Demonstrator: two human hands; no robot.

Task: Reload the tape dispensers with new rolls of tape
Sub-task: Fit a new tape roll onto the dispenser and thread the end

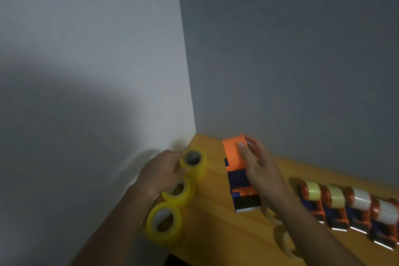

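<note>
at nine o'clock on the tabletop (216, 222) the left hand (160, 171) has its fingers pinching a yellow tape roll (193, 163), seemingly to load the orange dispenser (236, 165) at three o'clock, steadied under the right hand (257, 164) with fingers spread.

An orange-yellow wooden table (218, 227) sits pushed into the corner of two grey walls. Along its left edge three yellow tape rolls (164, 222) stand in a line, each touching the next. Near the middle lies an orange and blue tape dispenser (236, 166), its blade end toward the viewer. To the right a row of four loaded dispensers (349, 205) stands side by side, two with yellowish rolls and two with white. A pale roll (286, 242), blurred, lies at the near edge
</note>
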